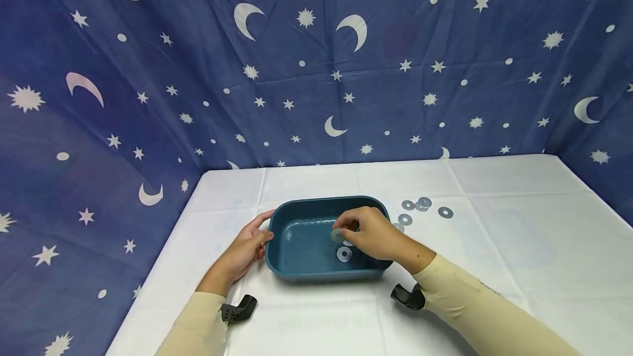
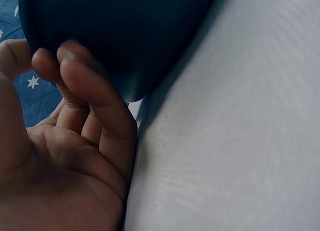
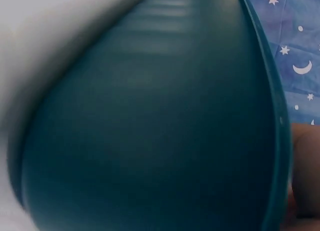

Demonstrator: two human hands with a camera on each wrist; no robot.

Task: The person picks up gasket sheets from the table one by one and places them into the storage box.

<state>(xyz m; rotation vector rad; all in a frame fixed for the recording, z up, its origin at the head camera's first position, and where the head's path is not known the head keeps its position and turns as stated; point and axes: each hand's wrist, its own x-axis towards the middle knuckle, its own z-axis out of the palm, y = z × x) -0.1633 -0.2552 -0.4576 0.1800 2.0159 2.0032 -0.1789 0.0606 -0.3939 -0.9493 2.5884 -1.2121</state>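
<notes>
Left hand (image 1: 243, 250) grips teal oblong plastic tub (image 1: 303, 247), right hand (image 1: 372, 232) pinches round grey metal washer (image 1: 336, 237), apparently mid-placement, next calling for release.

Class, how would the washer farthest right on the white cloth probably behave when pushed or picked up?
The washer looks like grey metal, so it is probably stiff. Lying flat, it would likely slide over the white cloth rather than roll. Its thin edge may be awkward to lift.

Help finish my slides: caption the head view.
A left hand holds a teal oblong plastic tub while the right hand pinches a grey ring-shaped metal washer over it.
</notes>
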